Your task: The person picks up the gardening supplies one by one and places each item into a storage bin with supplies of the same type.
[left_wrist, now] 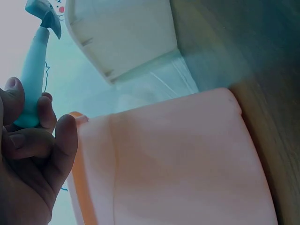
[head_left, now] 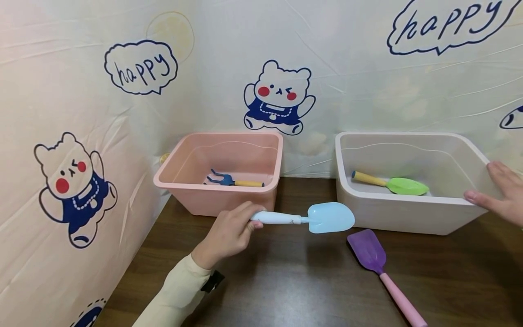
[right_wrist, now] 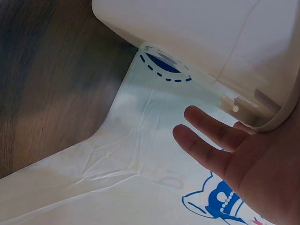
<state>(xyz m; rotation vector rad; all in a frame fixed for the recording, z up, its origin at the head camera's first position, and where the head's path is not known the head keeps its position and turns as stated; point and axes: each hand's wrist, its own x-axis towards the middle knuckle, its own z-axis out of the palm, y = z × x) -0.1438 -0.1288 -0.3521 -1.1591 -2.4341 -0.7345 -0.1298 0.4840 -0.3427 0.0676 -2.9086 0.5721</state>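
My left hand (head_left: 229, 231) grips the white handle of a small light-blue garden trowel (head_left: 331, 218) by its end. The trowel is held level above the table, its blade pointing right, just in front of the two bins. In the left wrist view, the fingers of the left hand (left_wrist: 35, 140) curl about the handle beside the pink bin (left_wrist: 173, 159). My right hand (head_left: 504, 195) rests at the right rim of the white bin (head_left: 408, 213), thumb on the near corner. The right wrist view shows two fingers of the right hand (right_wrist: 220, 145) extended outside the bin.
A blue hand fork (head_left: 229, 180) with a yellow handle lies inside the pink bin (head_left: 229, 198). The white bin holds a green trowel (head_left: 406, 186). A purple shovel (head_left: 367, 250) with a pink handle lies on the dark wooden table (head_left: 286, 281). Patterned sheeting (head_left: 220, 91) stands behind.
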